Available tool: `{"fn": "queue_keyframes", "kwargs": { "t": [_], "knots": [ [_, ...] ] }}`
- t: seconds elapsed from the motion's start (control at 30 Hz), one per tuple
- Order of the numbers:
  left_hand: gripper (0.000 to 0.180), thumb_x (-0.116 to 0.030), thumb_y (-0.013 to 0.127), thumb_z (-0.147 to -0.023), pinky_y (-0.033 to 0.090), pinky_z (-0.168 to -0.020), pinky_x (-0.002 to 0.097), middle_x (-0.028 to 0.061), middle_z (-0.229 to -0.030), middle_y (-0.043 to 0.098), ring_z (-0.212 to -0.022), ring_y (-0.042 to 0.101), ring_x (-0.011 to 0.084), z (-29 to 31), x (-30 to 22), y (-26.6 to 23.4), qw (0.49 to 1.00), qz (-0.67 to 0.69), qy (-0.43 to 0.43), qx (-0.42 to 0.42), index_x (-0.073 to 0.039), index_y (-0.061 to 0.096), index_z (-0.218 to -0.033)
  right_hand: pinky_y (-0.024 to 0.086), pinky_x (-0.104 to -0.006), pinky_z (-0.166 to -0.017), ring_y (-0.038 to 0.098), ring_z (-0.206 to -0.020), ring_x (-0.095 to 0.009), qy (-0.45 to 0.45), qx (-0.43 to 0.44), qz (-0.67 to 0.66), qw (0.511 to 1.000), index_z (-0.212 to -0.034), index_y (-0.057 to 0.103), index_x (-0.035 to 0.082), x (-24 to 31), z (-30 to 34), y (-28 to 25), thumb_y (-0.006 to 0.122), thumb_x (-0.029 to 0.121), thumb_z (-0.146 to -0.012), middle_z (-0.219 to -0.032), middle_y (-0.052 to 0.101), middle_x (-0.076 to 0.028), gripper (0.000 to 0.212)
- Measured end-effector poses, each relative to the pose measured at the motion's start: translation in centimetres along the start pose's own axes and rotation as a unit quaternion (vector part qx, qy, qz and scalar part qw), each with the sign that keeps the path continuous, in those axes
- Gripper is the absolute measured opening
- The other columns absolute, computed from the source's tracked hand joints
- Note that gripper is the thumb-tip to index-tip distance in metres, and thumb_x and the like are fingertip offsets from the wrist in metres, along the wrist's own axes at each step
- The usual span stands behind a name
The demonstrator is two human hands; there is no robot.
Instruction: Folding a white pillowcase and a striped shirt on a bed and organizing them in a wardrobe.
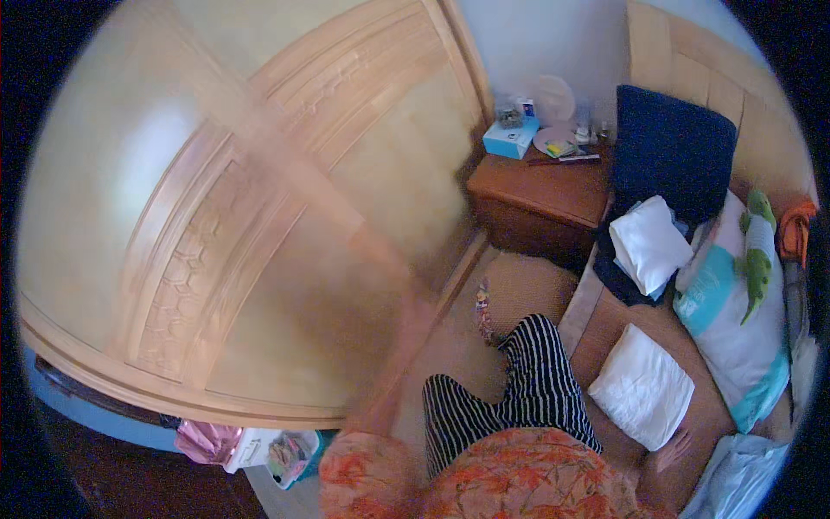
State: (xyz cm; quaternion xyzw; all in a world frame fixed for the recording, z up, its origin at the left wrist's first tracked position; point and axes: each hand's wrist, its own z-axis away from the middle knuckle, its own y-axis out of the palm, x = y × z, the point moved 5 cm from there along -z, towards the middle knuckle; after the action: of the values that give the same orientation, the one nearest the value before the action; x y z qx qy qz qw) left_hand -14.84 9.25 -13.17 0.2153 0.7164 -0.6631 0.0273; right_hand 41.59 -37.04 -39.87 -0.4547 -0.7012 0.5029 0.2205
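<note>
My left arm stretches forward from a floral orange sleeve, and my left hand (417, 311) is a blur in front of the pale wooden wardrobe doors (380, 164). Its fingers are smeared by motion, so I cannot tell whether it holds anything. On the brown bed mat to my right, my right hand (673, 448) lies with its fingers stretched out and nothing held. Just beyond its fingertips is a folded white cloth (641, 387); I cannot tell whether they touch.
Another folded white cloth (650, 244) rests by a dark blue cushion (673, 151). A green plush toy (757, 268) lies on a white-and-turquoise pillow (711, 281). A brown nightstand (540, 186) carries a blue box (510, 138). A pink bag (207, 443) stands at lower left.
</note>
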Motion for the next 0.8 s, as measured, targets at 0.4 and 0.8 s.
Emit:
{"fn": "queue_keyframes", "kwargs": {
  "t": [0.4,0.8],
  "knots": [
    [0.04,-0.031,0.054,-0.096,0.047,-0.086,0.0338,0.0086,-0.112,0.062,-0.101,0.06,0.0193,10.0,31.8,-27.4,0.785,0.381,-0.187,-0.451,-0.004,0.055,-0.126,0.026,-0.0517,-0.11,0.027,-0.14,-0.031,0.007,0.132,-0.057,0.99,-0.148,0.025,0.012,7.3,-2.6,-1.2,0.045,0.043,-0.091,-0.154,0.025,-0.01,0.068],
    [0.041,-0.028,0.046,-0.097,0.047,-0.077,0.0395,0.0076,-0.13,0.056,-0.108,0.056,0.0217,-16.0,23.6,-23.9,0.836,0.42,-0.124,-0.331,-0.014,0.05,-0.136,0.03,-0.0518,-0.108,0.029,-0.139,-0.031,0.086,0.287,-0.029,0.954,-0.148,0.025,0.011,2.6,1.6,-0.1,0.045,0.042,-0.092,-0.154,0.025,-0.01,0.067]
  ]
}}
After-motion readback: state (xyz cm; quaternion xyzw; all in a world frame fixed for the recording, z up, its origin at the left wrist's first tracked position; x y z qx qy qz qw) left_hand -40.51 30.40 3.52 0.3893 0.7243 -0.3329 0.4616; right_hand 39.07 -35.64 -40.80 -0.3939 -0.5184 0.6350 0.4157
